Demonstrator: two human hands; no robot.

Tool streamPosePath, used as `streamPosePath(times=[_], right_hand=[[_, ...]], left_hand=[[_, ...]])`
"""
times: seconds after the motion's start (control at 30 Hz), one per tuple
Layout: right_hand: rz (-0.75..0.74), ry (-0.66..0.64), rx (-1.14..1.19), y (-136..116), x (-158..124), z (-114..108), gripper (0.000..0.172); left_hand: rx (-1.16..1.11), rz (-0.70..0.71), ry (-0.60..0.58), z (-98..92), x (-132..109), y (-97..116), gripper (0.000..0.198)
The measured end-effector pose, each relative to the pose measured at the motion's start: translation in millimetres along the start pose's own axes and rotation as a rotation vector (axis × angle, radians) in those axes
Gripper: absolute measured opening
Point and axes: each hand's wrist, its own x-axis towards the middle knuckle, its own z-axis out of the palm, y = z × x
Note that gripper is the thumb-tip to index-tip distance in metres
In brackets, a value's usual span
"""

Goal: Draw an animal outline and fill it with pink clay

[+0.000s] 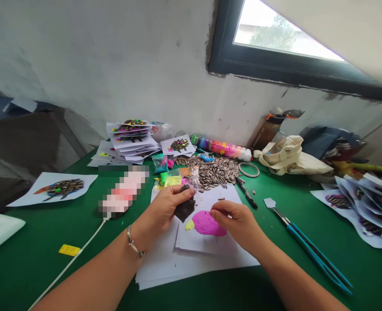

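Observation:
My left hand [165, 205] is closed around a small dark packet [184, 210], perhaps of black clay, pinched between thumb and fingers. My right hand [241, 222] has its thumb and fingertips pressed together at the right part of a flat magenta clay oval [205, 223]. Whatever the right fingertips hold, if anything, is too small or hidden. A yellow clay piece [190, 225] joins the oval's left end, and a tiny dark dot shows near its top edge. Thin drawn leg lines run below it on a white sheet [191, 245], which lies on more paper [156, 270].
Striped sunflower seeds [215, 172] are heaped behind the hands, beside bags of coloured clay [173, 181]. A black pen [246, 193] and blue tweezers [314, 248] lie to the right. Stacks of seed pictures [132, 140] stand left and right. A white cable [77, 255] crosses the green table.

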Motion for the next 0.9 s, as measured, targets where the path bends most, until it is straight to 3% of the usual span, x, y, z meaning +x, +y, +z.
streamPosePath(times=[0.27,0.4,0.57,0.73,0.9], right_hand=[[0.006,0.008,-0.013,7.7,-0.9,8.3,0.019],[-0.040,-0.029,-0.135,1.8,-2.9,9.0,0.018],[-0.109,0.023,-0.202,-4.8,-3.0,16.5,0.012],[-0.238,-0.021,-0.224,-10.8,4.3,18.8,0.019],[-0.235,-0.101,-0.281,-20.6,8.0,17.2,0.021]], left_hand=[[0.022,0.000,0.000,0.6,-1.5,4.6,0.029],[0.028,0.008,-0.002,-3.8,2.0,-0.4,0.029],[0.035,0.020,-0.021,-3.6,2.3,0.1,0.029],[0.016,0.044,-0.008,-1.3,-0.3,7.1,0.029],[0.018,0.057,0.012,-4.4,0.7,9.9,0.030]])
